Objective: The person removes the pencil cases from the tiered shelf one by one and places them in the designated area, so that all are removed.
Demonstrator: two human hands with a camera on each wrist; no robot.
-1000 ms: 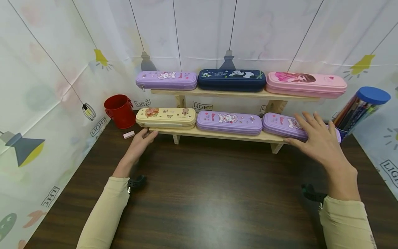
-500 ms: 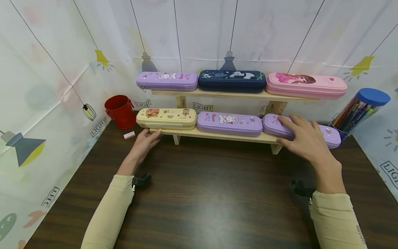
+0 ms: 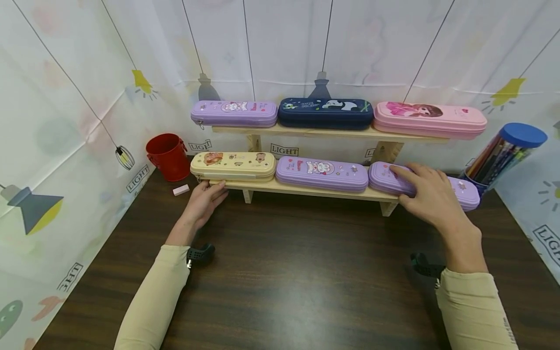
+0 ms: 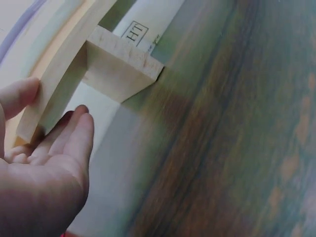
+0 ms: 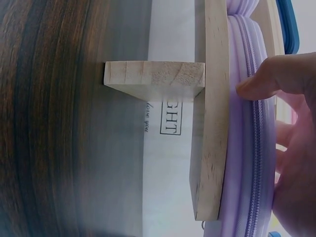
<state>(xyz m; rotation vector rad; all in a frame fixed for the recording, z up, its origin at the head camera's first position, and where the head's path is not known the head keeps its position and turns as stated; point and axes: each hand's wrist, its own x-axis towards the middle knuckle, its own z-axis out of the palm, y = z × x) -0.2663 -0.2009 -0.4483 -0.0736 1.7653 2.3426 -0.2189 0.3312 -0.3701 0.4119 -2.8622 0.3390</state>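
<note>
In the head view my right hand (image 3: 435, 199) grips the right-hand purple pencil case (image 3: 466, 193) on the lower board, fingers across its top. The right wrist view has the thumb (image 5: 264, 81) against the zipped front side of that case. My left hand (image 3: 201, 206) is at the left end of the wooden two-tier shelf (image 3: 323, 193), below a cream pencil case (image 3: 232, 166). Up close, its thumb (image 4: 19, 98) presses the board's edge while the fingers (image 4: 76, 136) reach underneath. Another purple pencil case (image 3: 321, 173) lies between those two.
On the upper board are purple (image 3: 235, 114), navy panda (image 3: 325, 113) and pink (image 3: 430, 119) pencil cases. A red bucket (image 3: 169, 158) and a small pale pink block (image 3: 181, 190) stand left of the shelf. To the right leans a blue-lidded tub (image 3: 503, 155) of pencils.
My right hand has moved left along the right purple pencil case and now grips it. My left hand has shifted slightly right at the board's end.
</note>
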